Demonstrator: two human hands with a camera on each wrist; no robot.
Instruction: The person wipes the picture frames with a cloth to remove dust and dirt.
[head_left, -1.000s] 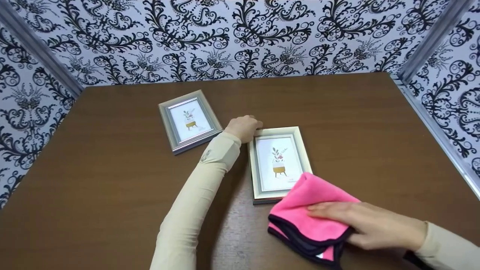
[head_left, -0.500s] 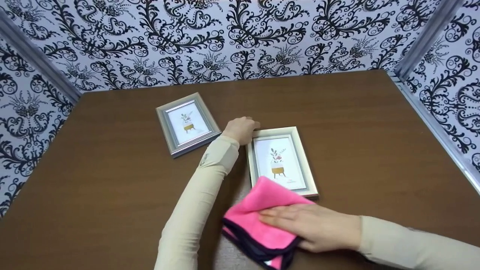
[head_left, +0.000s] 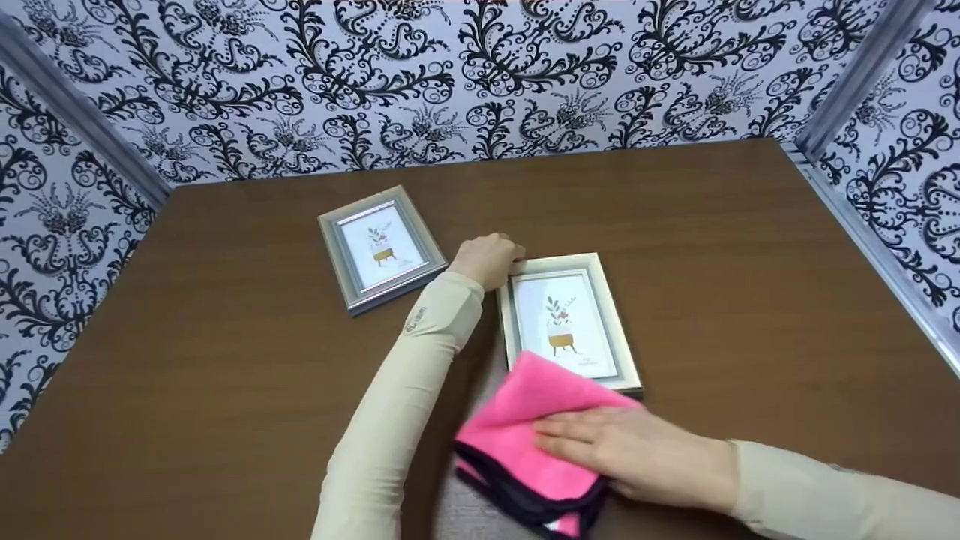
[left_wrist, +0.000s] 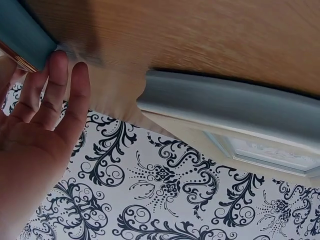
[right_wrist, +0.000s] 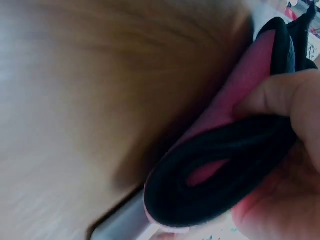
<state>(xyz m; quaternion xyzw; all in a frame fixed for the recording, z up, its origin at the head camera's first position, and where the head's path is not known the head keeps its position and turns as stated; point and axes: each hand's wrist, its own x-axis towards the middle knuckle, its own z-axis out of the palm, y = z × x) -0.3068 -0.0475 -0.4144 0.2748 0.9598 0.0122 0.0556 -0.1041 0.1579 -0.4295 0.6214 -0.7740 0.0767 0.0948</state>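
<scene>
A cream picture frame [head_left: 561, 319] with a plant print lies face up near the table's middle. My left hand [head_left: 489, 260] grips its far left corner; in the left wrist view the fingers [left_wrist: 56, 75] bend against the frame's side [left_wrist: 22, 37]. My right hand [head_left: 630, 454] holds a folded pink cloth [head_left: 517, 424] with dark edging, pressed over the frame's near edge and hiding it. In the right wrist view, the thumb [right_wrist: 272, 97] clamps the folded cloth [right_wrist: 215, 165] above the table, close to the frame's edge [right_wrist: 122, 217].
A second, silver-beige picture frame [head_left: 382, 249] lies face up at the back left, just beside the left wrist. Black-and-white patterned walls [head_left: 450, 82] close in the brown table [head_left: 750, 300] at the back and both sides.
My right hand has carried the cloth leftward along the cream frame's near edge, then stayed nearly in place over the last half second. The left hand keeps its spot at the corner.
</scene>
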